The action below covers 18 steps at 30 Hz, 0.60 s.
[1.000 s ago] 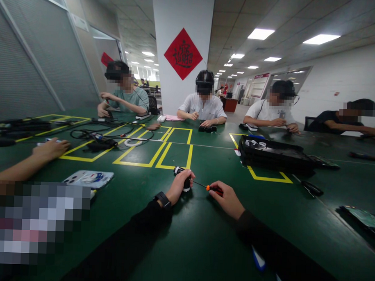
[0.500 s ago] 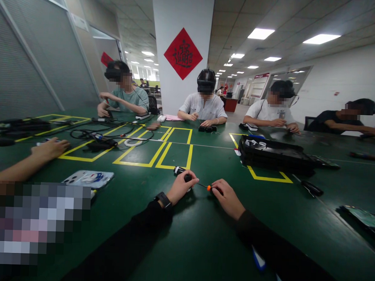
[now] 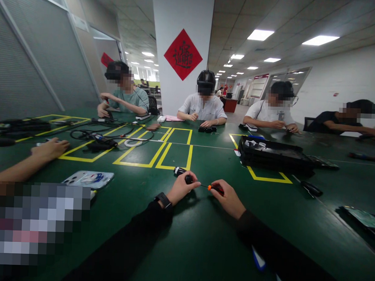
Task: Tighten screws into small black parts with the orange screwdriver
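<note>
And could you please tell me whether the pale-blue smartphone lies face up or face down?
Face down: the smartphone has its decorated, camera-bearing back turned upward.

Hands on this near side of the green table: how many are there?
3: the wearer's left hand holding a black-and-white object, right hand holding a screwdriver, and a neighbour's hand at far left. The neighbour's other hand may be hidden.

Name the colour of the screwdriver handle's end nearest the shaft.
Orange: the screwdriver in the right hand, seen best in the head view.
</note>
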{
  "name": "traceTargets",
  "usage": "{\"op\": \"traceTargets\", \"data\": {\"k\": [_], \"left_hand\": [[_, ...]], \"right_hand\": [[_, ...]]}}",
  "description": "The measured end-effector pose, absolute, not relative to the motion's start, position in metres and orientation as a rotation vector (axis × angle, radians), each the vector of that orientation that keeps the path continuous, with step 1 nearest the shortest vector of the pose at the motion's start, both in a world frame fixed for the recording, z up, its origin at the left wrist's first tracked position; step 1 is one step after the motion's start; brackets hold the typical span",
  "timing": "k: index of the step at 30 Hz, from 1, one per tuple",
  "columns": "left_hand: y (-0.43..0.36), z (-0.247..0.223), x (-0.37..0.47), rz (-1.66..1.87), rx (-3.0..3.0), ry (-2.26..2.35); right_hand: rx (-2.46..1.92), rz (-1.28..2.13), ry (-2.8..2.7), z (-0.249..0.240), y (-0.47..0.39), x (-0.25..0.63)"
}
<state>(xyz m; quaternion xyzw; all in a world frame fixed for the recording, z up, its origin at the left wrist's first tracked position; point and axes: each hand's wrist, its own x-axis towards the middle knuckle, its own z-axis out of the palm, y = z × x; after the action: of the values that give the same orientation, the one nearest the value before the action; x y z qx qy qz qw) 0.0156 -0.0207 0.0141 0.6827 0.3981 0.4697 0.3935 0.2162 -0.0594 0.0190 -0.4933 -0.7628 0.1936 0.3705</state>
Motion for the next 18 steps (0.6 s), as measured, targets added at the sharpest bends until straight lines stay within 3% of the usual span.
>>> {"op": "traceTargets", "data": {"k": [18], "left_hand": [[-0.0194, 0.0137, 0.0155, 1.213, 1.684, 1.003]], "right_hand": [[-1.193, 0.641, -1.967, 0.0223, -0.0614, 0.2154]]}}
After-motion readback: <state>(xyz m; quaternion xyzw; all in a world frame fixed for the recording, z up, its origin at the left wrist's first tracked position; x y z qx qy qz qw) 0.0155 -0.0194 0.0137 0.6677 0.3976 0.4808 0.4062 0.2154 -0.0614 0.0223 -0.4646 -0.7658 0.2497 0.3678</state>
